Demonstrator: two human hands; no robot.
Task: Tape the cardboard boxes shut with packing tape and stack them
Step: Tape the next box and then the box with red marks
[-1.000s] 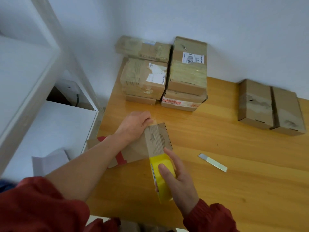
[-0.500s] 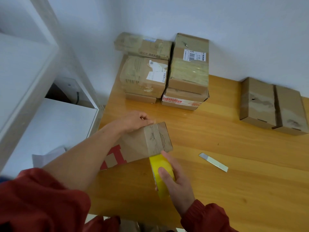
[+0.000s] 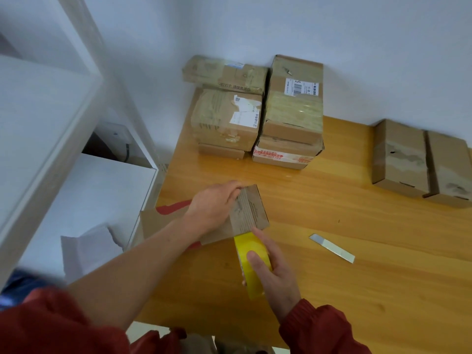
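Several boxes (image 3: 227,118) are stacked at twelve o'clock, one box (image 3: 249,210) is gripped by the left hand (image 3: 212,208), the tape roll (image 3: 244,249) by the right hand (image 3: 278,277), a pair (image 3: 398,157) seemingly left at two o'clock.

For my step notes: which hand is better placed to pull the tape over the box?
Probably right: the right hand grips the yellow tape roll at the end of the cardboard box, which the left hand holds.
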